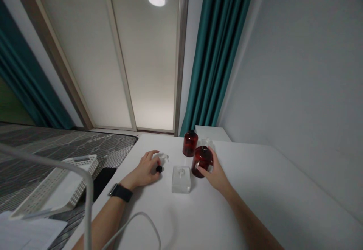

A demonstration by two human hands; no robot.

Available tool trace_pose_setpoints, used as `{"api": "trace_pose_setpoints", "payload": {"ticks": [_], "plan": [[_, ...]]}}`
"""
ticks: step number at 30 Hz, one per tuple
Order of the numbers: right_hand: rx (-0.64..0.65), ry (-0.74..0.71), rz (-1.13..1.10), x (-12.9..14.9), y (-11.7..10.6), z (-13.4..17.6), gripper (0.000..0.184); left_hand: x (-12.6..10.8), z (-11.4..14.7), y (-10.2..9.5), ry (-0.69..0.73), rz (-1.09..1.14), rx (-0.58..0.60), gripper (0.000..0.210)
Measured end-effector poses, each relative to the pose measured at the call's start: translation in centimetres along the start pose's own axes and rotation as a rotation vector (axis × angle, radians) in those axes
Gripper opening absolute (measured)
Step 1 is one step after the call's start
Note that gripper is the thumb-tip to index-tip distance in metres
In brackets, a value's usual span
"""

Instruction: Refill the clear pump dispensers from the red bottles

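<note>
My right hand [217, 170] is wrapped round the side of a dark red-brown bottle [202, 161] with an open neck, upright on the white table [210, 216]. Another bottle of the same colour [190, 143] stands just behind it. My left hand [148, 168] rests low over the table, its thumb and fingers pinched on a small black cap-like piece [159, 169]. By those fingertips lies a clear-white piece [164, 157], too small to make out. Between my hands stands a squarish clear bottle [181, 180] with an open neck. More clear glass [206, 142] shows partly behind the right-hand bottle.
A white box-like surface [211, 133] adjoins the table's far edge. A white cable [141, 214] curves over the near table, and a thick grey tube [88, 204] crosses the left foreground. Left, lower down, are a white perforated basket [76, 201] and paper sheets [31, 231].
</note>
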State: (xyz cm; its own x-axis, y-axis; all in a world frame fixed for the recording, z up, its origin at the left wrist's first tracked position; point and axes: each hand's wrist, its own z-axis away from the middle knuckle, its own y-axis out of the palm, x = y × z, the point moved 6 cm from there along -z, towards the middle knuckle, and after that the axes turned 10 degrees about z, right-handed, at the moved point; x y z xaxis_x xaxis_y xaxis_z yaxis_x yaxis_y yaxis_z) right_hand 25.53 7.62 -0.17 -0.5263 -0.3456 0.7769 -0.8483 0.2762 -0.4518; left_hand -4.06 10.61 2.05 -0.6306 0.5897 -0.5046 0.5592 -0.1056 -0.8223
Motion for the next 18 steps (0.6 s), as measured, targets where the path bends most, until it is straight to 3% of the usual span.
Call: {"api": "trace_pose_setpoints", "payload": {"ticks": [7, 13, 15, 18], "plan": [[0.026, 0.045, -0.027, 0.9, 0.3, 0.2, 0.088, -3.3, -0.1, -0.6, 0.112, 0.154, -0.217, 0.025], [0.026, -0.027, 0.001, 1.4, 0.2, 0.4, 0.084, -6.4, 0.3, -0.8, 0.142, 0.281, -0.345, 0.022], [-0.056, -0.109, 0.045, 2.2, -0.6, 0.5, 0.071, -7.5, 0.0, -1.0, 0.162, 0.309, -0.346, 0.022], [-0.282, -0.214, 0.131, 3.7, -2.5, 0.8, 0.055, -10.1, -1.1, -1.5, 0.254, 0.311, -0.281, 0.027]]}}
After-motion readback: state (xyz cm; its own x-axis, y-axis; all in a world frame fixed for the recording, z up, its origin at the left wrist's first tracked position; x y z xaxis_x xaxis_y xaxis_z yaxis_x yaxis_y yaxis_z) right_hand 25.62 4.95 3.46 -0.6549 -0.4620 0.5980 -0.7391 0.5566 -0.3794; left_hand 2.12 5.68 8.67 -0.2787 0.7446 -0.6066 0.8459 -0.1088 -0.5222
